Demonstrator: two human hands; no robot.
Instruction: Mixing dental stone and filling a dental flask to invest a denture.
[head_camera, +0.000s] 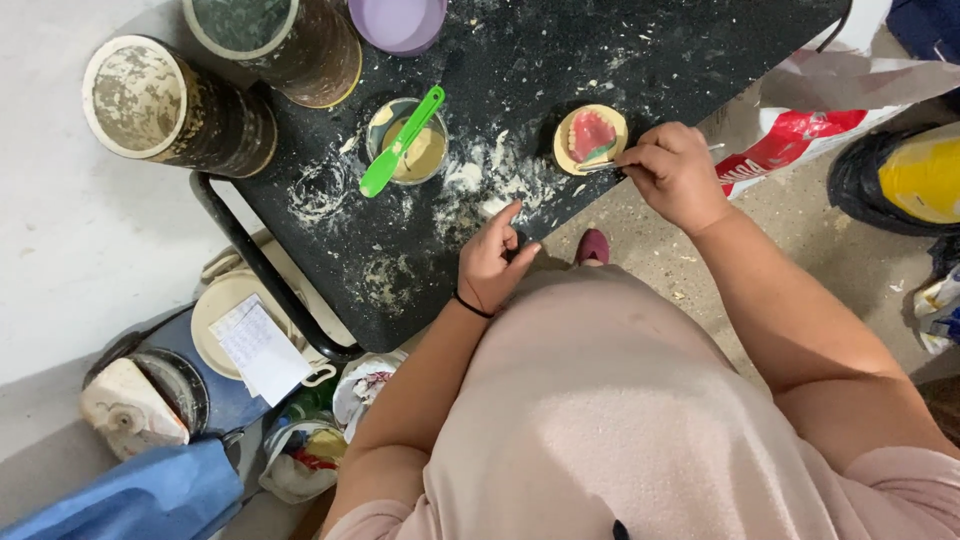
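While left hand (492, 262) rests on table (640, 60), right hand (672, 172) pinches tool (598, 166).

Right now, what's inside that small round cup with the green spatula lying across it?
The cup holds a pale beige paste, with the green spatula resting across its rim. The spatula blade covers part of the paste, so whatever lies under it and how deep the paste goes cannot be seen.

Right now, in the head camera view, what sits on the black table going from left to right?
Crusted tall can → small cup with the green spatula → left hand resting on the table edge → round mould with a pink denture → right hand holding a thin tool.
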